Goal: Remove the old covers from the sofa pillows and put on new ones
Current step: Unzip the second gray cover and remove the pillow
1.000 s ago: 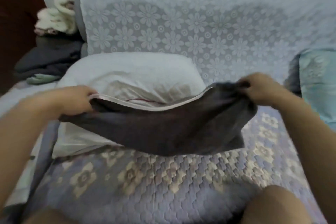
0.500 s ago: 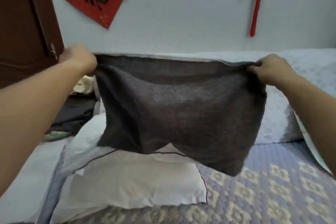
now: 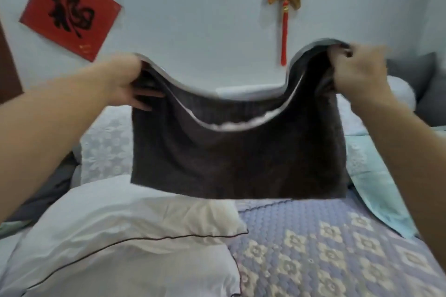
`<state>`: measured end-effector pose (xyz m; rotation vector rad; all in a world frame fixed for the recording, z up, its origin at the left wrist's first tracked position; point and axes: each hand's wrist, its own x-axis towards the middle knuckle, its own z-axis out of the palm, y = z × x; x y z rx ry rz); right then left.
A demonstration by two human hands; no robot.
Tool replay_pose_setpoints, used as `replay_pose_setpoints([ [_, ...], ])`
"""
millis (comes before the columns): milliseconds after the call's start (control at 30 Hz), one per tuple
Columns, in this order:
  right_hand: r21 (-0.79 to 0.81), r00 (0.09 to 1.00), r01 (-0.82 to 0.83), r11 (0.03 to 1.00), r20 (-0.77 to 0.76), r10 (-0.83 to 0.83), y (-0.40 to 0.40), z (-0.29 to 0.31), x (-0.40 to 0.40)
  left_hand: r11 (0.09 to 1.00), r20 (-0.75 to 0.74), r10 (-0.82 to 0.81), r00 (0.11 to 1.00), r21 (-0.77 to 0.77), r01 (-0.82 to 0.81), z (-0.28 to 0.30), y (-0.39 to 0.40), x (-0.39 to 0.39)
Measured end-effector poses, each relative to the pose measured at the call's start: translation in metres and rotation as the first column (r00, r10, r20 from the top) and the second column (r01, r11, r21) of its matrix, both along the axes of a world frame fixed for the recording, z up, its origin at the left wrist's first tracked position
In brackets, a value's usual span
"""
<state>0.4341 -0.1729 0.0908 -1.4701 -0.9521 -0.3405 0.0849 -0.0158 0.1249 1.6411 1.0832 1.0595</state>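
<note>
A dark grey pillow cover (image 3: 236,157) hangs in the air in front of me, its open mouth with a pale lining facing up. My left hand (image 3: 130,84) grips its upper left corner. At the upper right corner my right hand (image 3: 357,75) grips the rim. The top edge sags between the hands. Below it, a bare white pillow (image 3: 125,236) with a thin dark seam lies on the sofa seat, apart from the cover.
The sofa seat has a lilac quilted flower-pattern cover (image 3: 337,253). A light teal pillow (image 3: 376,190) lies at the right, dark grey cloth (image 3: 48,190) at the left. A red paper sign (image 3: 70,9) and a red-gold hanging ornament (image 3: 284,2) are on the wall.
The cover has been lifted off the white pillow and raised high. Since half a second ago my hands have come closer together, so the stretched top edge now sags and the mouth gapes.
</note>
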Motion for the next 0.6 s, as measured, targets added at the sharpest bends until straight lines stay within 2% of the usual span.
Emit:
replay_pose_setpoints([
  [33, 0.001, 0.99, -0.135, 0.991, 0.035, 0.134, -0.008, -0.005, -0.014, 0.99, -0.063, -0.134, 0.989, 0.031, 0.136, -0.004, -0.017, 0.033],
  [100, -0.11, 0.894, -0.448, 0.887, -0.029, 0.448, -0.01, -0.029, -0.043, 0.906, -0.137, -0.395, 0.909, 0.107, 0.41, -0.02, -0.053, 0.1],
  [133, -0.198, 0.865, -0.499, 0.843, -0.051, 0.5, -0.016, -0.052, -0.036, 0.825, -0.138, -0.533, 0.835, 0.137, 0.549, -0.035, -0.077, 0.148],
  [167, -0.259, 0.855, -0.511, 0.82, -0.05, 0.517, -0.014, -0.072, -0.036, 0.766, -0.147, -0.598, 0.788, 0.185, 0.615, -0.049, -0.092, 0.176],
  [200, -0.296, 0.869, -0.488, 0.821, -0.078, 0.488, -0.021, -0.093, -0.027, 0.712, -0.164, -0.645, 0.746, 0.225, 0.665, -0.067, -0.104, 0.205],
  [233, -0.307, 0.882, -0.471, 0.827, -0.144, 0.449, -0.022, -0.109, -0.023, 0.696, -0.198, -0.647, 0.736, 0.241, 0.677, -0.081, -0.107, 0.217],
  [300, -0.375, 0.922, -0.375, 0.848, -0.244, 0.3, -0.049, -0.145, 0.021, 0.612, -0.295, -0.713, 0.637, 0.183, 0.769, -0.122, -0.118, 0.259],
  [400, -0.65, 0.998, -0.049, 0.758, -0.064, 0.01, -0.085, -0.18, 0.078, 0.51, -0.475, -0.749, 0.462, 0.033, 0.86, -0.175, -0.125, 0.298],
  [433, -0.672, 0.997, 0.066, 0.738, 0.015, -0.076, -0.095, -0.187, 0.097, 0.508, -0.546, -0.716, 0.435, 0.02, 0.861, -0.189, -0.126, 0.309],
  [500, -0.617, 0.959, 0.28, 0.735, 0.152, -0.238, -0.114, -0.183, 0.133, 0.533, -0.695, -0.585, 0.418, 0.059, 0.844, -0.208, -0.123, 0.33],
  [600, -0.513, 0.862, 0.504, 0.695, 0.346, -0.37, -0.145, -0.161, 0.189, 0.611, -0.761, -0.479, 0.438, 0.07, 0.789, -0.226, -0.112, 0.356],
])
